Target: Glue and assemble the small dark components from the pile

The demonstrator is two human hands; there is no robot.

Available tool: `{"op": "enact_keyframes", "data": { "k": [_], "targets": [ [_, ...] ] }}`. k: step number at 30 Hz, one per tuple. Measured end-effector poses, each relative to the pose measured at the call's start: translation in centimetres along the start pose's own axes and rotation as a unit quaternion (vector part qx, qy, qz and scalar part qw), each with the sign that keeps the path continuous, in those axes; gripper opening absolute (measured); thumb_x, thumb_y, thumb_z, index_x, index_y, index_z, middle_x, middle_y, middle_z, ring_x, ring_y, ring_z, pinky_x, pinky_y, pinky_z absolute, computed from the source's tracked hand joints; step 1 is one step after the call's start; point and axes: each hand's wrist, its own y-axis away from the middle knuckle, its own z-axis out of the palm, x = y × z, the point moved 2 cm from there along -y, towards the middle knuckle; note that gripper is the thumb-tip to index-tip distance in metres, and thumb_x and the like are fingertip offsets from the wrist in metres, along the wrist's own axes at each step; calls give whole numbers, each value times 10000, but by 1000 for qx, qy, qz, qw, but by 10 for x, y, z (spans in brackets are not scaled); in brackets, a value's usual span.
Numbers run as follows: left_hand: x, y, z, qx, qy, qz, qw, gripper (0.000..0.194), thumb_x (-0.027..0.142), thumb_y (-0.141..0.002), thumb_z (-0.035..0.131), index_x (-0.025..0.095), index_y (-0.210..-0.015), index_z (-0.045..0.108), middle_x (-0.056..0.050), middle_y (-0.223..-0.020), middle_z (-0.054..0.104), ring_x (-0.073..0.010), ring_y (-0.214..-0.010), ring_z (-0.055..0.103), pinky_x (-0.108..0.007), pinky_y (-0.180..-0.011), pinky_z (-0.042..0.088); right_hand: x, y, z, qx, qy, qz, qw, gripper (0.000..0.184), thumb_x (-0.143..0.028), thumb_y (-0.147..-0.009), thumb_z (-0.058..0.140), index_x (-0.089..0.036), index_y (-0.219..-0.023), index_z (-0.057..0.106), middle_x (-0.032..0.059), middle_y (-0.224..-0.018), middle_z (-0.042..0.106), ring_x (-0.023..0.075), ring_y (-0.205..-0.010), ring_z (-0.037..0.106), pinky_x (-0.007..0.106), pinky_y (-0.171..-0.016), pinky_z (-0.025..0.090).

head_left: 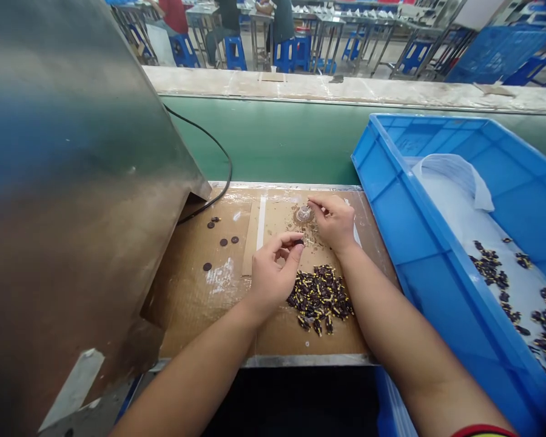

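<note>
My left hand is closed in a pinch on a small dark disc, above the cardboard sheet. My right hand is also pinched, its fingertips beside a small clear cup; whatever they hold is too small to make out. Brown stains and tiny scraps surround the cup. Just below both hands lies a pile of small dark pieces with yellow parts. Several loose dark discs are scattered on the cardboard to the left.
A large metal housing fills the left side, with a black cable curving beside it. On the right stands a blue crate holding white sheeting and more dark pieces. Behind the green panel, people sit at benches.
</note>
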Motion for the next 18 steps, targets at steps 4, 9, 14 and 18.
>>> {"op": "enact_keyframes", "data": {
  "k": [4, 9, 14, 18],
  "targets": [
    [-2, 0, 0, 4, 2, 4, 1000, 174, 245, -935, 670, 236, -1104, 711, -41, -1016, 715, -141, -910, 667, -275, -800, 545, -1, 0, 0, -1, 1, -1, 1000, 181, -305, -978, 629, -236, -1028, 789, 45, -968, 795, 194, -877, 717, 367, -847, 545],
    [0, -1, -1, 4, -1, 3, 1000, 174, 241, -930, 674, 221, -1099, 711, -52, -1007, 714, -144, -907, 661, -279, -804, 544, -1, 1, 0, -5, -2, 4, 1000, 194, -317, -978, 622, -238, -1036, 789, 49, -973, 793, 198, -882, 708, 371, -843, 536],
    [-1, 0, -2, 4, -5, 6, 1000, 177, 251, -933, 673, 224, -1103, 713, -53, -1013, 717, -146, -898, 661, -282, -792, 545, -2, 1, -1, -8, -4, 17, 1000, 211, -322, -982, 603, -239, -1046, 786, 53, -996, 791, 203, -903, 703, 377, -845, 536],
    [-1, 0, -2, 10, 9, -9, 1000, 192, 253, -925, 682, 213, -1109, 722, -68, -1034, 721, -155, -913, 674, -307, -840, 558, 1, 2, -1, -3, 4, 19, 1000, 197, -303, -970, 612, -224, -1017, 786, 53, -980, 790, 202, -888, 699, 375, -844, 535]
  ]
}}
